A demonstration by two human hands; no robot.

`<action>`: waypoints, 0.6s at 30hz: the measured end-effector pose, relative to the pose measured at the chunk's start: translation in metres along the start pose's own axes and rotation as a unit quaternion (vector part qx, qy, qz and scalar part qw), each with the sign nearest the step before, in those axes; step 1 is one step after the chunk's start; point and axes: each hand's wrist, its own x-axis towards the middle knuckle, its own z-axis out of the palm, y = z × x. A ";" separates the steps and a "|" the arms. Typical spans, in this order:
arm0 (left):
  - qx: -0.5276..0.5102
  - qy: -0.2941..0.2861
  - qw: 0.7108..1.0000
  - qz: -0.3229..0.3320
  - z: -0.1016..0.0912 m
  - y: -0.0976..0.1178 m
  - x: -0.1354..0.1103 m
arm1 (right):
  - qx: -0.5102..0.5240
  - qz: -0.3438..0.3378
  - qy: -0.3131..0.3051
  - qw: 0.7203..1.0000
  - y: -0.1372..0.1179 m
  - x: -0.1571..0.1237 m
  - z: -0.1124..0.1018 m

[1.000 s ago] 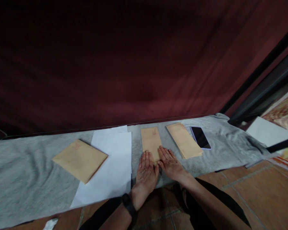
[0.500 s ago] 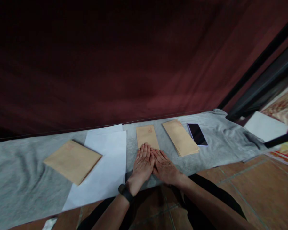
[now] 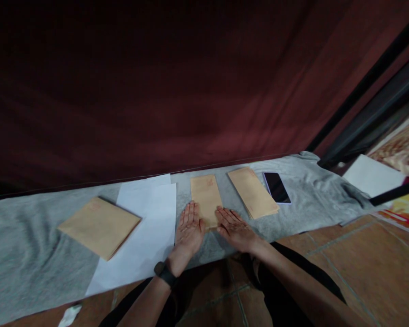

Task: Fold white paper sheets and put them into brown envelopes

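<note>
A brown paper envelope [image 3: 206, 195] with a red print near its top lies flat in front of me on the grey cloth. My left hand [image 3: 190, 227] rests along the envelope's lower left edge, fingers stretched out and palm down. On the opposite side, my right hand [image 3: 235, 227] lies flat with its fingertips on the lower right edge. Neither hand grips anything. To the right is a small stack of similar envelopes [image 3: 254, 193], slightly fanned. Another stack of brown envelopes [image 3: 98, 227] sits at the left, partly over white paper sheets [image 3: 150, 227].
The grey cloth [image 3: 20, 254] covers a long narrow surface before a dark red curtain [image 3: 191, 100]. A smartphone [image 3: 277, 187] lies right of the fanned envelopes. Black poles [image 3: 364, 86] stand at the right. A white scrap [image 3: 70, 314] is on the tiled floor [image 3: 371, 263].
My hands have moved apart, from together over the envelope's lower part to its two sides. More of the envelope now shows between them. The view has shifted slightly.
</note>
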 end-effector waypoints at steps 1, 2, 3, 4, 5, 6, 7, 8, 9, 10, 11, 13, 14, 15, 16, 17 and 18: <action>0.001 -0.002 1.000 0.003 -0.002 -0.001 0.001 | 0.008 -0.002 -0.001 1.000 0.001 0.002 -0.004; 0.002 -0.001 1.000 0.004 -0.004 -0.001 0.002 | 0.019 -0.001 -0.002 1.000 0.001 0.004 -0.008; 0.000 0.001 1.000 0.008 -0.006 0.001 0.003 | 0.031 0.001 0.000 1.000 0.002 0.007 -0.012; -0.003 0.005 1.000 0.018 -0.007 0.003 0.004 | 0.043 0.007 0.003 0.999 0.002 0.011 -0.017; -0.009 0.008 0.999 0.036 -0.009 0.007 0.003 | 0.052 0.013 0.009 0.999 0.001 0.015 -0.020; -0.016 0.010 0.998 0.061 -0.010 0.012 0.002 | 0.058 0.016 0.016 0.998 0.001 0.020 -0.023; -0.023 0.010 0.996 0.089 -0.011 0.018 0.001 | 0.061 0.013 0.021 0.998 0.001 0.025 -0.024; -0.028 0.009 0.993 0.116 -0.012 0.024 -0.002 | 0.063 0.004 0.020 0.998 0.002 0.029 -0.024; -0.029 0.007 0.991 0.133 -0.012 0.030 -0.005 | 0.064 -0.006 0.016 0.998 0.002 0.034 -0.022; -0.027 0.006 0.989 0.142 -0.013 0.035 -0.008 | 0.063 -0.017 0.008 0.998 0.003 0.038 -0.020; -0.024 0.004 0.989 0.146 -0.013 0.040 -0.010 | 0.061 -0.025 0.000 0.998 0.003 0.041 -0.017; -0.017 0.001 0.989 0.148 -0.014 0.045 -0.014 | 0.048 -0.032 -0.009 0.998 0.005 0.048 -0.012; -0.016 0.000 0.989 0.148 -0.015 0.046 -0.014 | 0.037 -0.031 -0.005 0.999 0.007 0.051 -0.011; -0.015 0.000 0.989 0.149 -0.015 0.045 -0.014 | 0.022 -0.024 0.005 0.999 0.009 0.054 -0.011; -0.015 0.001 0.988 0.151 -0.016 0.044 -0.014 | 0.004 -0.009 0.021 1.000 0.011 0.057 -0.012; -0.016 0.004 0.988 0.153 -0.016 0.043 -0.014 | -0.018 0.014 0.043 0.999 0.015 0.059 -0.014; -0.018 0.008 0.988 0.156 -0.016 0.041 -0.014 | -0.041 0.048 0.066 0.996 0.019 0.060 -0.016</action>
